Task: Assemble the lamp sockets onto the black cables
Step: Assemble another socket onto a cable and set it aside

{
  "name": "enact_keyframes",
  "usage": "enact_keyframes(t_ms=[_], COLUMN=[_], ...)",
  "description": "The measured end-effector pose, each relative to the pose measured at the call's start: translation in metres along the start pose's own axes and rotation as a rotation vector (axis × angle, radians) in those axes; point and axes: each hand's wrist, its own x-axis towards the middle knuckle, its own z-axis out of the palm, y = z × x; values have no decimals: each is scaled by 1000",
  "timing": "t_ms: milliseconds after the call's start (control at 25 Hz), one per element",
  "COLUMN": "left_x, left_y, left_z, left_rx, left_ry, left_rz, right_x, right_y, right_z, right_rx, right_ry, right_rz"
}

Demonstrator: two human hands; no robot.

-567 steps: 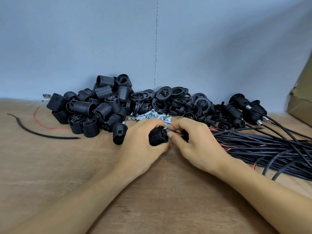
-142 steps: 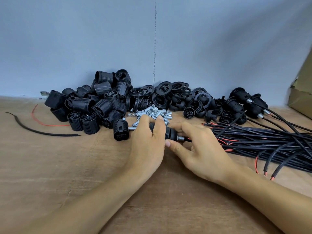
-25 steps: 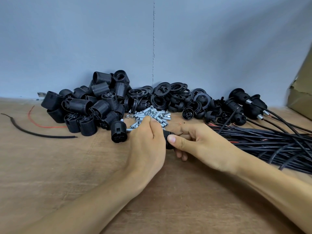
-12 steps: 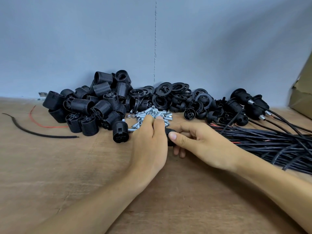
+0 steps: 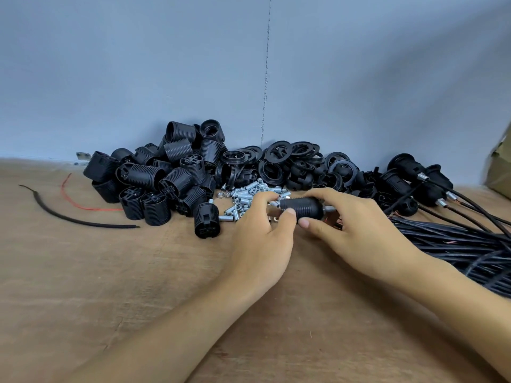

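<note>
Head view has the socket [image 5: 302, 210] just above the desk [image 5: 138, 272], near the middle of its back edge. My left hand [image 5: 262, 230] pinches its left end and my right hand [image 5: 356, 225] curls round the body. Twisting with threads crossed could jam it, I reckon, and a slack grip would drop it among the ferrules [image 5: 246, 194].

Bare forearms, the left from 7 o'clock and the right from 4 o'clock, end in a bare left hand [image 5: 260, 239] and right hand [image 5: 356, 228] with short-trimmed nails.
</note>
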Motion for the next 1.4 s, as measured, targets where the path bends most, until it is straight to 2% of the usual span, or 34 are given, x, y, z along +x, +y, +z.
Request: enact_keyframes(t_ms=[320, 520, 680, 1040, 1280, 1400], left_x=[3, 6, 4, 5, 7, 7], left_y=[-8, -12, -12, -12, -13, -11], left_z=[-3, -14, -17, -18, -18, -16], left_rx=[170, 343, 453, 465, 629, 605], left_ry=[-36, 51, 54, 79, 60, 19], left_rz=[59, 118, 166, 175, 212, 270], right_x=[-3, -5, -8, -10, -12, -10], right_y=[7, 3, -2, -8, -8, -12], right_z=[8, 9, 11, 15, 16, 14], right_rx=[-253, -257, -263, -124, -245, -228], right_ry=[-80, -90, -82, -52, 4, -9], right_rz=[56, 70, 46, -71, 60, 107])
